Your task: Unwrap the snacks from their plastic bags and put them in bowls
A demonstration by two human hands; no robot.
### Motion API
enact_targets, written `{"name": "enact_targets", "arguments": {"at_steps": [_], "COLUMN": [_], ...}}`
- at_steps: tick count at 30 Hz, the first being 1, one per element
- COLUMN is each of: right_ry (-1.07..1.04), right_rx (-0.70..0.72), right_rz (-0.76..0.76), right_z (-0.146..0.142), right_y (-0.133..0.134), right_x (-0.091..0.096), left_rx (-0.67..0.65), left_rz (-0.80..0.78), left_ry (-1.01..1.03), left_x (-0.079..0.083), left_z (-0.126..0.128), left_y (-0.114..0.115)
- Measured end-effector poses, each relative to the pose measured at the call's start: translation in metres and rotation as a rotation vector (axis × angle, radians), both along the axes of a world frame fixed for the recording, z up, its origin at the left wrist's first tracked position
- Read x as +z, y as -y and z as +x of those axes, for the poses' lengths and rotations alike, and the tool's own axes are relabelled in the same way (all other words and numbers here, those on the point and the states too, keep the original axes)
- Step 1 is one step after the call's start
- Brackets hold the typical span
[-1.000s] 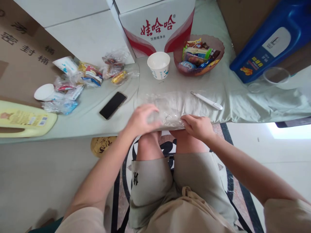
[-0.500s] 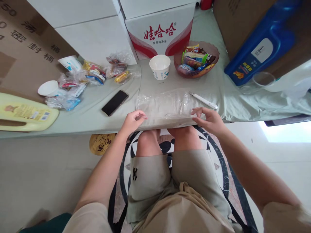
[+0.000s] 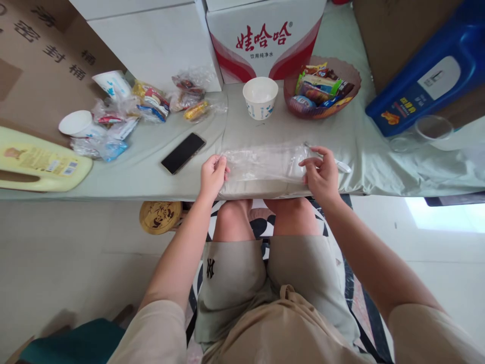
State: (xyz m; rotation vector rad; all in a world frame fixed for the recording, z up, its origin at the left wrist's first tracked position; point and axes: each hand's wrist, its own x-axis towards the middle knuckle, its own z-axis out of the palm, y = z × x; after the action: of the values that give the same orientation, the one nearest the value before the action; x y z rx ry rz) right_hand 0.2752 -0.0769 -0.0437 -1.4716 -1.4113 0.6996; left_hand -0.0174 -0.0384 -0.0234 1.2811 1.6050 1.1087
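Observation:
A clear plastic bag stretches crosswise between my hands near the table's front edge. My left hand has thumb and fingers pinched on its left end. At the right end, my right hand has bent fingers closing on the plastic; the exact contact is partly hidden. A slim white tool like a craft knife lies behind my right hand, its middle covered by the fingers. Beyond the bag stands a white paper bowl with blue print. To the left lies a black phone.
A pinkish bowl of wrapped snacks is at the back right, near a blue jug and a clear cup. On the left are wrapped snacks, paper cups and a yellow jug. A white carton stands behind.
Both hands have moved forward onto the plastic bag's ends, and the left fingers have closed on it. The bag looks narrower and more stretched. My view has shifted slightly.

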Motion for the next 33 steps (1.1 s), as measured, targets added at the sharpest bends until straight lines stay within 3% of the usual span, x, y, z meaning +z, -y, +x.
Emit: {"name": "enact_targets", "arguments": {"at_steps": [6,9,14,16,22,26,27,30,33], "right_ry": [0.246,0.384,0.436,0.471,0.602,0.660,0.671,0.708,0.764], "right_rx": [-0.099,-0.082,-0.050,-0.050,-0.077,-0.134,-0.137,-0.113,-0.026], "right_rz": [-0.009,0.017,-0.005,-0.022,-0.006,0.064,0.083,0.161,0.202], "right_z": [0.001,0.004,0.005,0.004,0.000,-0.005,-0.006,-0.008,-0.005], "right_y": [-0.004,-0.003,-0.001,-0.001,0.001,0.007,0.009,0.016,0.031], "right_x": [-0.004,-0.005,-0.006,-0.007,-0.011,-0.012,-0.012,-0.012,-0.011], "left_rx": [0.036,0.013,-0.156,-0.140,-0.042,0.122,0.074,-0.365,-0.536], "left_rz": [-0.074,-0.114,-0.106,-0.093,-0.165,0.175,0.256,0.316,0.218], "left_ry": [-0.121,-0.041,0.143,0.135,-0.219,-0.534,-0.602,-0.745,-0.845], "left_x": [-0.004,0.000,0.015,0.017,0.005,0.011,0.015,0.021,0.017], "left_z": [-0.004,-0.007,-0.010,-0.013,-0.030,-0.018,-0.009,0.020,0.037], "left_y": [0.000,0.005,0.013,0.014,0.013,0.027,0.032,0.043,0.042]}}
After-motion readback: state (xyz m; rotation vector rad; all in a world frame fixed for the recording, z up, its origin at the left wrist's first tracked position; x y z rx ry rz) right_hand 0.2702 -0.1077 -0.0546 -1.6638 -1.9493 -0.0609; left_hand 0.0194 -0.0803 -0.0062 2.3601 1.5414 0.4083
